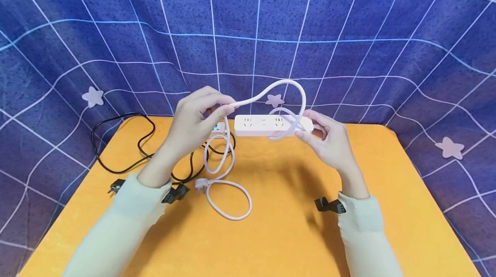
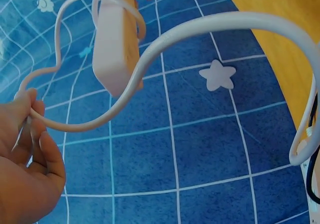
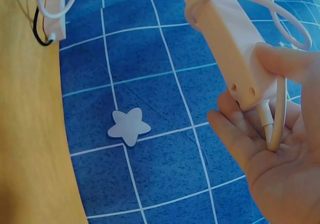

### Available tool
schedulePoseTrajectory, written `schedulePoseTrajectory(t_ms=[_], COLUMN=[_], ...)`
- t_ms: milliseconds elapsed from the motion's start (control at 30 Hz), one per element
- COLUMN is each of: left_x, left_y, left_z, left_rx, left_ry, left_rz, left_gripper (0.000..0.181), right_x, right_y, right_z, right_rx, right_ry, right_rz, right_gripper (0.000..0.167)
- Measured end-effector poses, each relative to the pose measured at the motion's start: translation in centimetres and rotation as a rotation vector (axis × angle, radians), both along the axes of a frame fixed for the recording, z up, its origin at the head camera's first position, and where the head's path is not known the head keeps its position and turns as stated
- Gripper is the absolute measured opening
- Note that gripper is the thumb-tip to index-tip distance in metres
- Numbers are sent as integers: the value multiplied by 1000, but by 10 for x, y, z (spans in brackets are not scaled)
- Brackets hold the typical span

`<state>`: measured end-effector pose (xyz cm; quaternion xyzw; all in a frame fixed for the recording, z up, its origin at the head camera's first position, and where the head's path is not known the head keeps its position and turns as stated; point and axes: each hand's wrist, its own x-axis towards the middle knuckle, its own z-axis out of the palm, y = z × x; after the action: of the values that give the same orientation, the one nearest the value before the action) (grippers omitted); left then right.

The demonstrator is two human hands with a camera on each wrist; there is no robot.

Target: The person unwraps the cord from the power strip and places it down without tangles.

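Note:
A white power strip (image 1: 253, 127) is held up above the table's far part by my right hand (image 1: 329, 139), which grips its right end where the cord comes out. Its white cord (image 1: 288, 81) loops once around the strip, then arches over to my left hand (image 1: 201, 115). There the thumb and fingers pinch the cord (image 2: 75, 127). From the left hand the cord hangs down in loops to the table, where its white plug (image 1: 202, 183) lies. In the right wrist view, the cord bends sharply inside the right palm (image 3: 280, 169) beside the strip's end.
Behind the left hand lies a second white power strip (image 1: 218, 128), partly hidden, with a black cord (image 1: 141, 150) spread over the table's left side. A black plug (image 1: 116, 186) lies near the left sleeve. A blue grid-patterned curtain (image 1: 240, 53) stands behind the orange table (image 1: 279, 234).

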<state>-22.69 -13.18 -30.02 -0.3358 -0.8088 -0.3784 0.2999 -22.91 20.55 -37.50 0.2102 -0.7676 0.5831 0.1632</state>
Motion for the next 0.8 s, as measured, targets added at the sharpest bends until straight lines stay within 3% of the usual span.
schedulePoseTrajectory(t_ms=[467,800], left_x=[23,31], left_y=[-6,-12], left_z=[-10,-22], left_rx=[-78,-131], left_ry=[4,-77], left_rz=[-187,-345], left_gripper=[20,11], right_x=[-2,-2], right_y=[0,-1], right_z=[0,1], right_rx=[-15,-24], right_ry=[8,29], right_rz=[4,-29], right_gripper=[48,38])
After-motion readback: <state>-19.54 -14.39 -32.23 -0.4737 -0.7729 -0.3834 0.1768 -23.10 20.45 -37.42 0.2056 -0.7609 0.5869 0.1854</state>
